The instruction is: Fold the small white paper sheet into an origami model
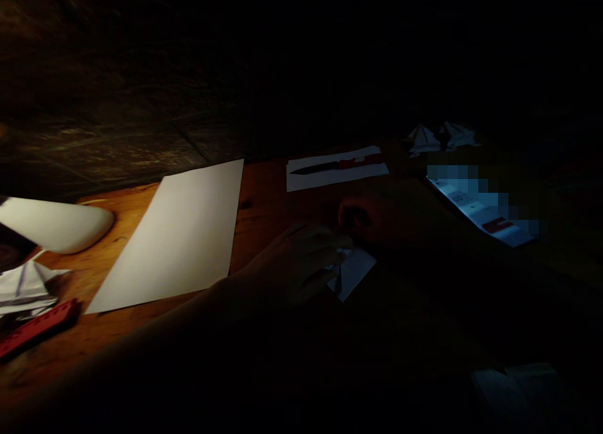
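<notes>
A small folded piece of white paper (pixel 355 272) lies on the dim wooden table, one corner pointing towards me. My left hand (pixel 301 258) reaches in from the lower left, with its bent fingertips gripping the paper's left part. Just above the paper's far edge, my right hand (pixel 365 217) is curled with its fingers closed. Deep shadow hides whatever is in it. Beyond both hands, a closed-up stack of paper slips (pixel 311 181) carries a knife (pixel 325 166) with a dark blade and red handle.
A large blank sheet (pixel 179 233) lies to the left, beside a white rounded lamp-like object (pixel 70 223). Folded paper figures (pixel 28 283) and a red bar (pixel 42 326) are at far left. More paper figures (pixel 424 139) stand back right, near a lit phone-like screen (pixel 475 211). A brick wall (pixel 117 142) bounds the table.
</notes>
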